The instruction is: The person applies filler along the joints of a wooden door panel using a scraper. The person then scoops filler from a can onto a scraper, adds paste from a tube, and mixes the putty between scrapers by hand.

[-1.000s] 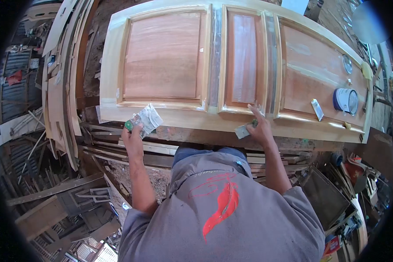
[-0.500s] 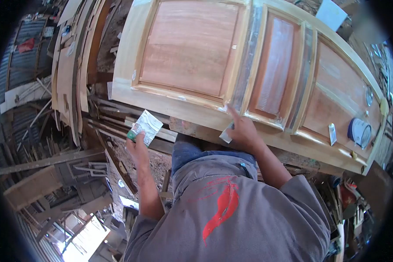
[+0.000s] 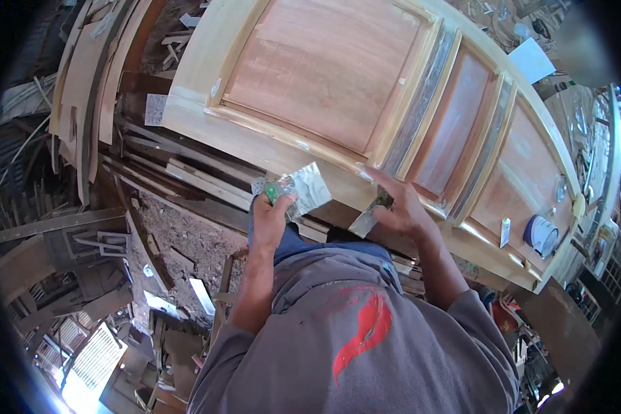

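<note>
A large panelled wooden door (image 3: 255,141) lies flat in front of me, with pale filler smeared along its frame. My left hand (image 3: 270,219) is closed on a putty-smeared flat sheet (image 3: 309,190) with a green patch by the thumb, held just off the door's near edge. A flat putty scraper (image 3: 367,219) sits between the thumb and fingers of my right hand (image 3: 408,207), its blade pointing down toward my body. The right index finger stretches out to the near rail, its tip right at a whitish spot beside the large panel's corner.
An opened tin (image 3: 541,236) and a small white tube (image 3: 505,232) stand on the door's right end. Beyond the far edge lies a white sheet (image 3: 530,61). Long boards (image 3: 110,76) are stacked at left, and timber strips (image 3: 207,183) run beneath the door.
My left hand has moved right with the smeared sheet, closer to my right hand. The right hand has turned so more of the scraper shows; its index finger stays by the rail. The view has shifted.
</note>
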A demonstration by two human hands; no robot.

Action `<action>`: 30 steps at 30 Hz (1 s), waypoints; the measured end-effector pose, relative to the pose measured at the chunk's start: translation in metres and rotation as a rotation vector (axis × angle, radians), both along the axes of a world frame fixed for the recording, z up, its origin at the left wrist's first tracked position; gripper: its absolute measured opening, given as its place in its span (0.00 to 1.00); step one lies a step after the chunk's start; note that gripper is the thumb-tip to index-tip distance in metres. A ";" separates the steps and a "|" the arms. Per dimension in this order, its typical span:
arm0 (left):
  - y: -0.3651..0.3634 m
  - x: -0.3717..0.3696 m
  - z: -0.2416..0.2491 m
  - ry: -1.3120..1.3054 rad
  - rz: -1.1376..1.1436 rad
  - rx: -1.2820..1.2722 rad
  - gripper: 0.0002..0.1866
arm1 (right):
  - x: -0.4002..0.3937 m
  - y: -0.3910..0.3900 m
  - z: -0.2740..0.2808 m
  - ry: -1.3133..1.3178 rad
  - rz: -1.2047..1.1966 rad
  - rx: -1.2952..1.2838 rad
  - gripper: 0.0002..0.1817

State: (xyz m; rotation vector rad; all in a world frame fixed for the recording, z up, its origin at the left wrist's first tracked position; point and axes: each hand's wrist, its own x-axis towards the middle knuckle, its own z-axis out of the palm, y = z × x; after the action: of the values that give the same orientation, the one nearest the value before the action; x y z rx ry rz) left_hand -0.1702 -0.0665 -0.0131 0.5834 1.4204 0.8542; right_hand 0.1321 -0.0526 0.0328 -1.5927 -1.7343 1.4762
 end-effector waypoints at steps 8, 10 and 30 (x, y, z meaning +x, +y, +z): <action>0.040 -0.006 0.019 -0.184 -0.187 -0.067 0.14 | -0.033 0.040 0.057 -0.126 0.290 -0.063 0.55; 0.046 -0.008 0.021 -0.205 -0.206 -0.065 0.15 | -0.033 0.045 0.055 -0.110 0.310 -0.095 0.56; 0.066 0.023 0.017 -0.048 0.033 -0.040 0.17 | 0.012 0.040 -0.024 0.508 0.247 -0.144 0.36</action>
State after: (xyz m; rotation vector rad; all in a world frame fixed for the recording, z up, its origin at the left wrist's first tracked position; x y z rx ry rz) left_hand -0.1476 -0.0001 0.0042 0.5065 1.4034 0.8589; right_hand 0.1444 -0.0122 0.0091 -0.9583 -1.5860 1.9535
